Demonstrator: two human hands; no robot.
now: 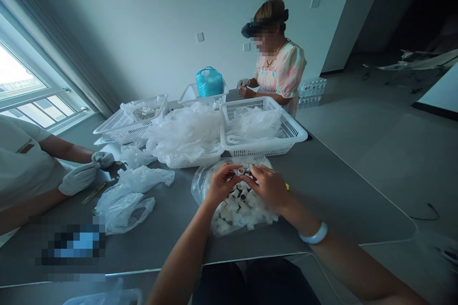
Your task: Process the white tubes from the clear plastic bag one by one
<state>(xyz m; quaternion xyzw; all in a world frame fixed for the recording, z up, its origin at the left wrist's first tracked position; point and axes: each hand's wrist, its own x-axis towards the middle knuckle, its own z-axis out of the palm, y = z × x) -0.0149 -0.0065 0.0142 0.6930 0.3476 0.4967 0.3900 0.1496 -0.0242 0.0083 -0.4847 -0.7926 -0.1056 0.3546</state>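
Observation:
My left hand [223, 181] pinches a small white tube-shaped fitting [241, 170] between thumb and fingers, its round opening facing me. Close against it, my right hand [267, 185] has its fingertips pressed together. A small dark bit shows between the two hands, but what the right fingers grip is too small to make out. Below both hands lies an opened clear plastic bag [202, 186] with many loose white fittings [232, 212] in it. A bit of something yellow [287, 187] peeks out beside my right hand.
White plastic baskets [265, 147] hold clear bags beyond my hands; a blue bag [209, 82] sits in the far one. Crumpled bags [125, 205] lie left, near a blurred-out object [73, 245]. A gloved co-worker [78, 178] works at left, another person [275, 66] stands across the table [339, 200].

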